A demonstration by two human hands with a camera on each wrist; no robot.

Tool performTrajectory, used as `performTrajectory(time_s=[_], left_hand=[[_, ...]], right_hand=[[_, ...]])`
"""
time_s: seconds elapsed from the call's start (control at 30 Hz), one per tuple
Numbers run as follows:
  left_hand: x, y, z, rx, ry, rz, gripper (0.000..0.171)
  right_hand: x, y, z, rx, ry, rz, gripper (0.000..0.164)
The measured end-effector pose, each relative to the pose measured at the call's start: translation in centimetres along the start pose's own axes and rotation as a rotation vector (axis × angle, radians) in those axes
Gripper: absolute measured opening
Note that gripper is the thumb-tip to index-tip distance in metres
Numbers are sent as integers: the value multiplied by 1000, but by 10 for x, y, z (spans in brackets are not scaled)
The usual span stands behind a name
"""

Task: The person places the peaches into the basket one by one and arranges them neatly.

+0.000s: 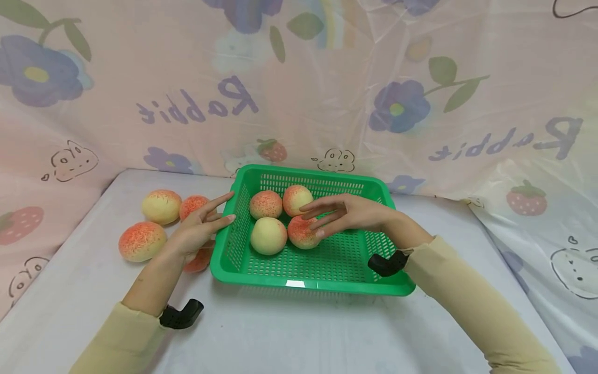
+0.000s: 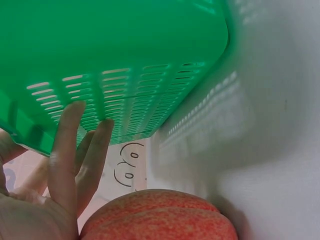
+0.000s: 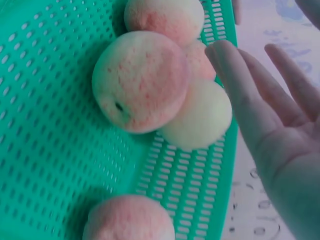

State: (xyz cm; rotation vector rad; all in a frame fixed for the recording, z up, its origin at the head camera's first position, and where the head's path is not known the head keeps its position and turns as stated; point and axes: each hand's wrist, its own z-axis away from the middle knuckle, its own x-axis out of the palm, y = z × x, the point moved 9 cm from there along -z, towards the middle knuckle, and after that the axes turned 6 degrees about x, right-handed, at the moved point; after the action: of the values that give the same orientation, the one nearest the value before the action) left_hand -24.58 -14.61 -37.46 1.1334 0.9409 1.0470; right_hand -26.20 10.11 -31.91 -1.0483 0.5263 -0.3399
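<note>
A green plastic basket (image 1: 299, 283) holds several peaches, among them a pale peach (image 1: 268, 236) and a redder peach (image 1: 301, 234). My left hand (image 1: 193, 234) is at the basket's left rim, fingers fairly straight. In the left wrist view its fingertips lie against the slotted outer wall, above a red peach (image 2: 160, 217) on the table. Over the basket is my right hand (image 1: 352, 212), its loosely extended fingers overlapping the redder peach in the head view. The right wrist view shows nothing in that palm, and one more peach (image 3: 129, 220) low in the basket.
Left of the basket, a yellow peach (image 1: 161, 206), a red-speckled peach (image 1: 142, 242) and further red ones, partly behind my left hand, lie on the white table (image 1: 280, 332). A printed curtain (image 1: 299, 78) hangs along the back and sides.
</note>
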Motion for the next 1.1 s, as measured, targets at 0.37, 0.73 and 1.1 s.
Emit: performTrajectory(time_s=[0.37,0.73,1.1], left_hand=[[0,0,0,-3,-4,-1,65],[0,0,0,-1,-3,-9,65],[2,1,1,6,-16,7,65]], right_hand=[[-40,17,53,60,284,105,54],[-60,32,91,32,440,131,49],[-78,55,112,100,674,139,56]])
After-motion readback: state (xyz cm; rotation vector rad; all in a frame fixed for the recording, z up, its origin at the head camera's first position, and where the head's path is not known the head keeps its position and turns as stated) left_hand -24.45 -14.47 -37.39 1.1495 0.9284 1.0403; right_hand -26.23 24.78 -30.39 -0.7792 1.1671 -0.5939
